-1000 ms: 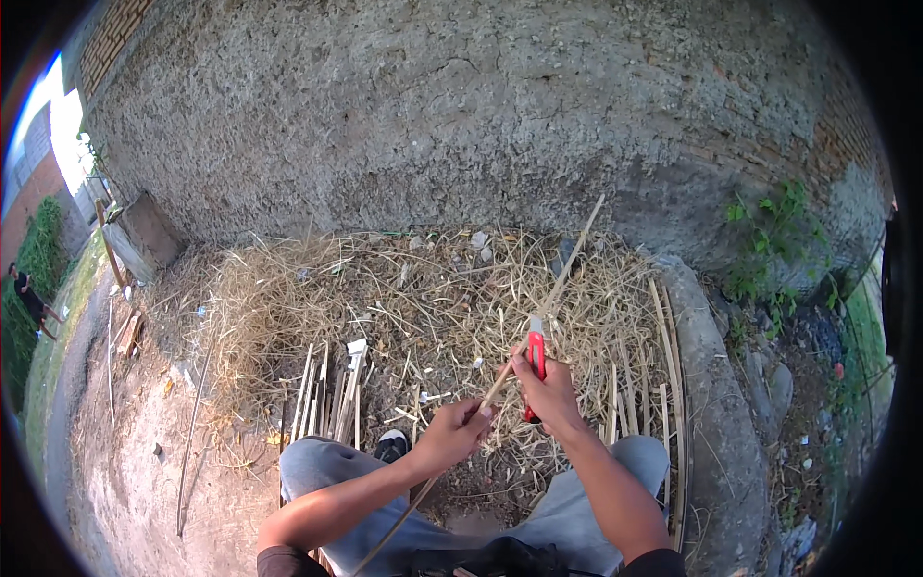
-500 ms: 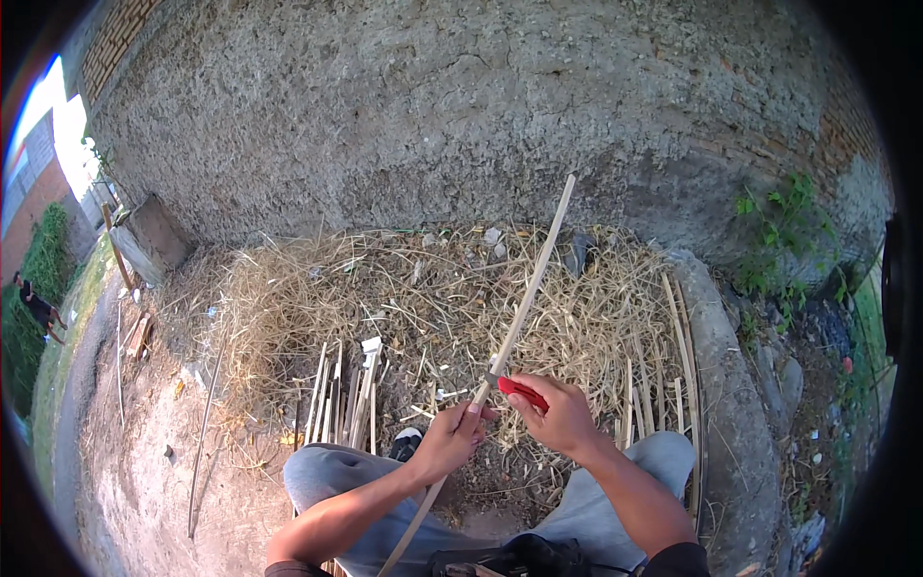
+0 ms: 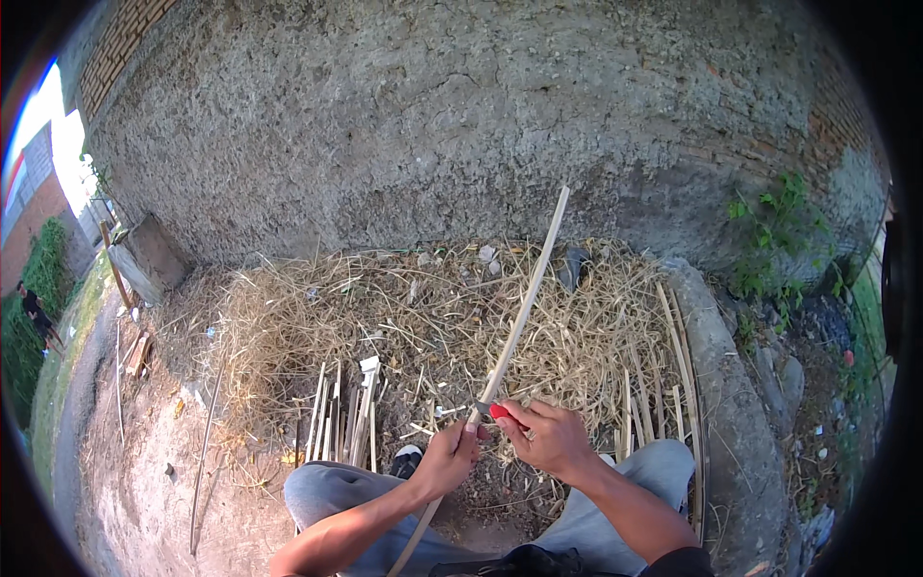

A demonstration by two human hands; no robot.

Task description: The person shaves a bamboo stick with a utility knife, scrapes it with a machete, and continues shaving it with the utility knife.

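My left hand [image 3: 450,459] is closed around a long pale bamboo strip [image 3: 527,306], which slants from my lap up toward the wall. Just above that grip, my right hand [image 3: 556,440] is closed on a red-handled knife [image 3: 499,412]. Its short blade lies against the strip; most of the handle is hidden in my palm. Both hands are between my bent knees, over ground strewn with shavings.
Several cut strips [image 3: 343,418] lie by my left knee, and more strips [image 3: 663,413] by my right. A heap of straw-like shavings [image 3: 279,337] spreads before the rough wall [image 3: 433,144]. A concrete edge [image 3: 716,375] runs at the right. Another person [image 3: 37,313] stands far left.
Both hands have moved slightly down toward me, the right one with the knife. The bamboo strip has shifted down a little and stands slightly steeper.
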